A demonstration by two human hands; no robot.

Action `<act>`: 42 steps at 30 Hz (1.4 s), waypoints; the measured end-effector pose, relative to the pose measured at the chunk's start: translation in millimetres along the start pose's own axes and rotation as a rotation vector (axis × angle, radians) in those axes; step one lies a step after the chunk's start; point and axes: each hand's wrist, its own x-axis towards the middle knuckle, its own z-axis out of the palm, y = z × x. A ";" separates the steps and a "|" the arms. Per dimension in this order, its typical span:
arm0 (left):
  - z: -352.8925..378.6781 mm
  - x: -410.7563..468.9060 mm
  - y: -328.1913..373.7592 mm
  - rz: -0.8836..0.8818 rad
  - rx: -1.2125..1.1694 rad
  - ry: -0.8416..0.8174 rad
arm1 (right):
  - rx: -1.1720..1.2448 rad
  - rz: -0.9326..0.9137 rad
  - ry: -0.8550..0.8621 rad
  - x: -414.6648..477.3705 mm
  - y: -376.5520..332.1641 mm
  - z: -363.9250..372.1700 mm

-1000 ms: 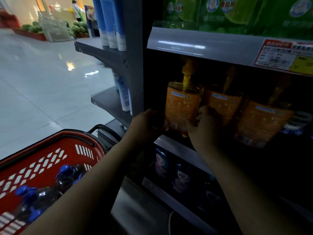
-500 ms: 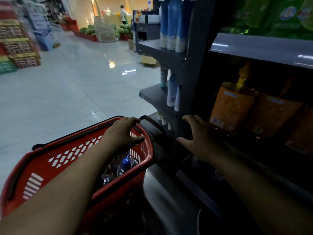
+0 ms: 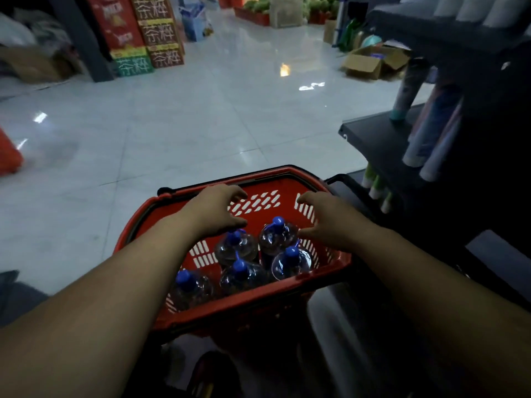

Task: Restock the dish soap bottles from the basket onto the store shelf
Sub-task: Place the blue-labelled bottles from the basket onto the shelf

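Observation:
A red plastic basket (image 3: pixel 283 298) stands low in front of me, holding several clear dish soap bottles with blue pump tops (image 3: pixel 240 272). My left hand (image 3: pixel 214 209) hovers over the basket's left half, fingers spread, just above one bottle top (image 3: pixel 234 235). My right hand (image 3: pixel 326 218) hangs over the right half, open, beside another bottle (image 3: pixel 277 234). Neither hand holds anything. The dark store shelf (image 3: pixel 382 139) rises at the right edge.
Tubes and bottles (image 3: pixel 431 133) stand on the shelf's end tiers at right. An open cardboard box (image 3: pixel 370 63) lies on the shiny tiled floor behind. Stacked red and green cartons (image 3: pixel 145 33) stand at the back left, produce displays far back.
My view swung left and down from the shelf of orange bottles to the basket. Both hands left the shelf and now hover over the bottles in the basket.

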 end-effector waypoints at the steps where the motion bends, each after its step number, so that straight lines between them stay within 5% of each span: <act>1: 1.9 0.1 -3.9 -0.015 -0.004 -0.003 | 0.002 -0.001 -0.036 3.8 2.8 3.7; 5: 19.0 -4.5 -10.7 -0.063 0.005 -0.079 | -0.043 0.009 -0.180 6.4 12.0 14.3; 17: 16.4 -48.2 -36.1 -0.202 -0.003 -0.094 | 0.101 -0.101 -0.243 0.5 -15.2 28.7; 25: 67.8 -56.2 -92.8 -0.302 0.250 -0.376 | 0.151 -0.196 -0.406 40.2 -60.5 93.0; 30: 85.1 -56.2 -118.4 -0.316 0.249 -0.406 | 0.083 -0.254 -0.408 68.2 -80.2 126.7; 42: 43.2 -61.5 -103.0 -0.284 -0.012 -0.118 | 0.160 -0.222 -0.409 62.5 -84.7 132.5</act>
